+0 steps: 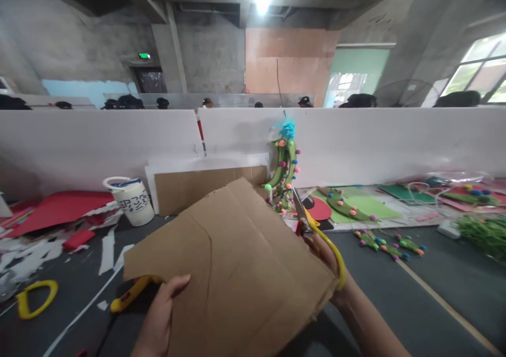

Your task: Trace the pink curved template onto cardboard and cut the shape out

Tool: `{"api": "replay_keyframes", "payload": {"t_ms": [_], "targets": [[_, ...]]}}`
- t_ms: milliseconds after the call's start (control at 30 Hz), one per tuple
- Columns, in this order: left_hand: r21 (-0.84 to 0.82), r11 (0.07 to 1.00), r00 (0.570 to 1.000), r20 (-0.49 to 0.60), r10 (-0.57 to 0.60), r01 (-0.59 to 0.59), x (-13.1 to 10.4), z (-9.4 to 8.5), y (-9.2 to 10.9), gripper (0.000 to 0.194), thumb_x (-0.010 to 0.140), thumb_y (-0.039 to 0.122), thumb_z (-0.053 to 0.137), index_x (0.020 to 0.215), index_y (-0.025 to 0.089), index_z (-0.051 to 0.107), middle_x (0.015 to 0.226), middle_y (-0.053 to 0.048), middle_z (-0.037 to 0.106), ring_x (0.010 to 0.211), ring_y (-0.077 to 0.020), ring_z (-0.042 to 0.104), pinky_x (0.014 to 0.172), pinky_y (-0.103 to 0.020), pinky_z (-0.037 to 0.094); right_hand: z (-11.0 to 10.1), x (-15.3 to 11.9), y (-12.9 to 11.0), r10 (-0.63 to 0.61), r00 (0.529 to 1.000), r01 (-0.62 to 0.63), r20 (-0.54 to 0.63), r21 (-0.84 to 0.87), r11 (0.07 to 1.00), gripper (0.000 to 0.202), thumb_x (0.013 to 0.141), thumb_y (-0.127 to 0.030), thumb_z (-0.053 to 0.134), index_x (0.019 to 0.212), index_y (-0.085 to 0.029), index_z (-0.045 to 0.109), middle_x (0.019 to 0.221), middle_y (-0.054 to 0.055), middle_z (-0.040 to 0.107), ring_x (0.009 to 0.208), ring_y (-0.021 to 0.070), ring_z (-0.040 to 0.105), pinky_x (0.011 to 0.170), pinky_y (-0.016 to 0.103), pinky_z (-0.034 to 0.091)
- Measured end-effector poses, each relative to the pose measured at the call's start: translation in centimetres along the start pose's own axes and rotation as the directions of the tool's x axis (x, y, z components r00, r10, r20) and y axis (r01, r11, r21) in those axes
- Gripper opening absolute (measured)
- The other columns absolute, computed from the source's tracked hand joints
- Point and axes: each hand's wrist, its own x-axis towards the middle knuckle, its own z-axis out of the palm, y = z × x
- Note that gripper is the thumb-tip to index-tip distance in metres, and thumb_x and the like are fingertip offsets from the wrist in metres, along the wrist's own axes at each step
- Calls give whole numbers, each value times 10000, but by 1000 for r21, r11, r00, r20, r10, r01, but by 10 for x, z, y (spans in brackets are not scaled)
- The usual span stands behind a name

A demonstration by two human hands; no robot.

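A large piece of brown cardboard with a curved pencil-like line and a cut-out left edge is raised over the dark table. My left hand grips its lower left side, thumb on top and fingers hidden underneath. At the right edge, my right hand is closed round a pair of scissors with yellow handles. The scissor blades point up and away, beside the cardboard's far right edge; whether they touch it I cannot tell. Partly covered by the cardboard, a yellow-handled tool lies near my left hand.
A white cup stands at back left, near red paper and white scraps. A green pompom-covered decoration rises behind the cardboard. More pompom pieces lie right. A white partition runs across the back.
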Motion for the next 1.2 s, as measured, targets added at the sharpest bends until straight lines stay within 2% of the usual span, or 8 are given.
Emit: {"api": "replay_keyframes", "payload": {"t_ms": [100, 200, 367, 500, 700, 800, 900, 1200], "targets": [[-16, 999, 996, 76, -42, 43, -10, 2, -4, 83, 658, 85, 685, 605, 148, 673, 521, -24, 687, 413, -187, 634, 404, -249, 478, -10, -8, -10, 63, 986, -69, 157, 30, 997, 325, 611, -385, 836, 850, -224, 685, 811, 21, 689, 720, 218, 649, 655, 314, 516], [-42, 997, 987, 155, -51, 58, -20, 0, -9, 32, 638, 134, 725, 661, 139, 702, 535, -50, 699, 518, -248, 696, 476, -286, 530, -19, -8, -12, 67, 976, -78, 206, 51, 996, 298, 595, -346, 839, 830, -242, 689, 776, 0, 670, 690, 194, 627, 628, 280, 501], [-83, 995, 950, 311, -28, 56, -33, 2, -26, 637, 471, 116, 854, 1077, 219, 688, 836, -64, 777, 873, -352, 721, 786, -425, 568, -37, -5, -7, 90, 990, -99, 106, 81, 992, 383, 622, -365, 787, 983, -262, 709, 920, 37, 731, 787, 251, 688, 751, 359, 534], [-80, 993, 896, 442, -40, 84, -36, 7, -37, 665, 501, 167, 891, 1124, 196, 663, 900, -111, 773, 977, -364, 690, 862, -449, 544, -40, -4, 1, 95, 994, -96, 56, 27, 995, 410, 608, -376, 762, 988, -230, 716, 954, 81, 744, 852, 306, 701, 798, 424, 536], [-69, 996, 903, 430, -19, 54, -32, 9, -25, 584, 560, 162, 877, 1104, 172, 664, 936, -120, 769, 978, -349, 693, 865, -441, 547, -32, 10, 15, 25, 1000, -24, 0, -169, 985, 405, 591, -428, 804, 917, -219, 687, 845, 67, 722, 776, 279, 685, 670, 354, 546], [-58, 998, 912, 409, -1, 27, -30, 12, -19, 559, 613, 150, 850, 1136, 157, 650, 924, -125, 769, 979, -338, 694, 864, -433, 549, -33, 13, 10, -90, 987, 47, -133, -294, 955, 347, 668, -484, 763, 778, -210, 582, 554, -44, 549, 458, 148, 526, 425, 233, 394], [-74, 997, 923, 383, 42, -14, -27, 15, -17, 602, 624, 165, 844, 1185, 156, 626, 945, -122, 767, 989, -327, 692, 871, -417, 548, -35, 4, -2, -228, 949, 122, -216, -414, 902, 387, 670, -474, 769, 707, -229, 471, 503, -88, 441, 406, 97, 386, 387, 200, 285], [-113, 969, 940, 243, 240, -219, -32, 32, 7, 561, 664, 174, 801, 1195, 191, 621, 1007, -95, 759, 925, -274, 718, 875, -391, 546, -49, -26, -20, -397, 918, 305, -11, -622, 722, 299, 718, -523, 672, 755, -251, 551, 646, 1, 542, 561, 196, 489, 562, 326, 462]]}}
